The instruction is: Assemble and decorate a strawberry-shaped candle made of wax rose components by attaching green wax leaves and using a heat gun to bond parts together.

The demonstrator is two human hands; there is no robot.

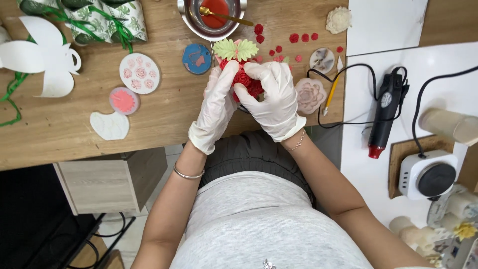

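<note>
Starting left: pink flower moulds [140, 73] sit within easy reach on the wooden table [59, 124]. Left hand [217, 104] and right hand [273, 94], both gloved, are closed around the red rose cluster [244, 78], steadying it from both sides at the table edge. Heat gun [384, 114] lies well apart, right.

Round pink flower mould [140, 73] at left, black heat gun [384, 112] at right, metal bowl [211, 31] of red wax far, white paper shape [110, 125] near left.
</note>
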